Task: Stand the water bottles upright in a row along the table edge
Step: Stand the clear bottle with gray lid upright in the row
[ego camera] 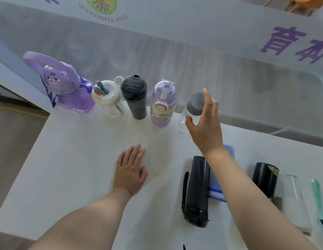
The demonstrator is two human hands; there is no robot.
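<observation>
White table (pixel 85 159) holds five upright bottles along its far edge — the right hand (pixel 204 127), fingers spread and released, beside the clear grey-capped bottle (pixel 194 107) — left hand (pixel 131 170) lying flat, two dark bottles (pixel 196 190) lying near right.

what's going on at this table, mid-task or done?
Mid-task. A person is lining water bottles upright along the far table edge. Five stand there: purple bunny bottle, white bottle, dark grey tumbler, lilac bottle, and clear bottle with grey cap. The right hand is open beside the clear one; contact unclear. The left hand rests flat on the table. Two black bottles lie nearer, not yet stood up.
</observation>
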